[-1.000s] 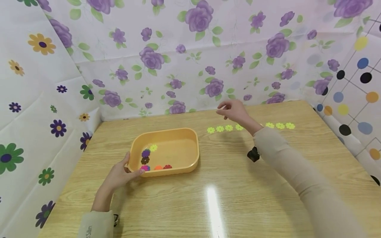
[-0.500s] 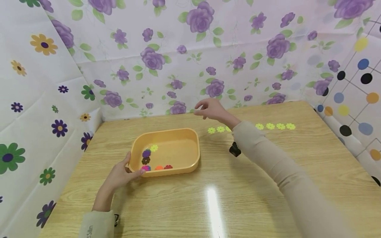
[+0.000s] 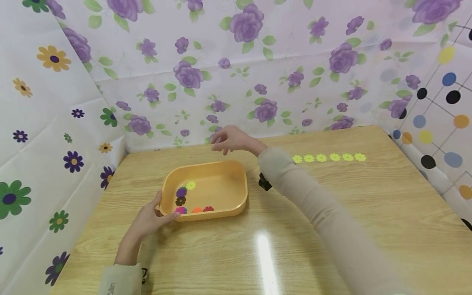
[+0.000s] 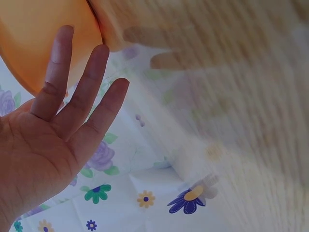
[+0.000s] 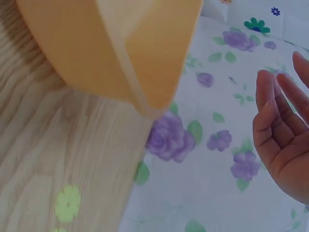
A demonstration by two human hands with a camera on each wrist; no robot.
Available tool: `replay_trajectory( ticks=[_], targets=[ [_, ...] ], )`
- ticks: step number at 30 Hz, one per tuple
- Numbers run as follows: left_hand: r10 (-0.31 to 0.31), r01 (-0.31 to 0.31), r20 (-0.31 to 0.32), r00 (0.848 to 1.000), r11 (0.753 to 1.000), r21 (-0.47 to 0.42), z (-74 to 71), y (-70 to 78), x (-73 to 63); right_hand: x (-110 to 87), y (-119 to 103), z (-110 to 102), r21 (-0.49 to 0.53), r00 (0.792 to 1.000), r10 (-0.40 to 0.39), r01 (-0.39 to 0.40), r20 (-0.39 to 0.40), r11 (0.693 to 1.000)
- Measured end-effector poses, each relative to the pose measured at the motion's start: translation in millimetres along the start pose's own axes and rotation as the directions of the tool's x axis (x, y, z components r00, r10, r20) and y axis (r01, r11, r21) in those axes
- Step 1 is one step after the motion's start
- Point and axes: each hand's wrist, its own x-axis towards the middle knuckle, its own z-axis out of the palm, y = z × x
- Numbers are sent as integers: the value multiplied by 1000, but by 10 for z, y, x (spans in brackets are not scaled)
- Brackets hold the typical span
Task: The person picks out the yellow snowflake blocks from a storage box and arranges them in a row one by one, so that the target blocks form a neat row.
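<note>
My left hand [image 3: 145, 221] holds the left front corner of a shallow orange plastic tray [image 3: 221, 186], thumb over its rim and fingers along the outer side. Inside, toward the left and front, lie several small flower-shaped discs: a yellow one [image 3: 191, 185], a purple one [image 3: 181, 191], a brown one [image 3: 180, 201], and pink, orange and red ones. My right hand [image 3: 236, 139] hovers over the tray's back edge, fingers loosely bent. In the right wrist view nothing shows in the right hand [image 5: 285, 130], and its fingertips are apart from the tray [image 5: 91, 53].
A row of yellow flower discs [image 3: 321, 157] lies on the wooden table [image 3: 221, 254] to the tray's right; the right sleeve hides its left end. Flowered sheets [image 3: 236, 90] hang along the table's back and left, and a dotted sheet [image 3: 435, 106] along its right.
My right hand has moved left, from above the yellow row to the tray's back edge. My left hand and the tray have stayed in place.
</note>
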Motion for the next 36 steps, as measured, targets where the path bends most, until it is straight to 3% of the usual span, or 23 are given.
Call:
replay_trajectory(
  ticks=[7,19,31,36],
  targets=[
    [13,-13,-9,1000,1000,11,4,-15,10,206,-17,265,42,1000,-25,24,15,999],
    [-30,30,-18,999,999,23,-16,-8,14,504,-153,653,59,996,-87,87,-1,994],
    [-41,41,-8,999,999,19,-7,-22,20,537,-10,959,48,986,-137,133,91,990],
    [-49,49,3,999,998,29,-9,-29,33,509,75,1034,33,973,-86,81,212,996]
  ],
)
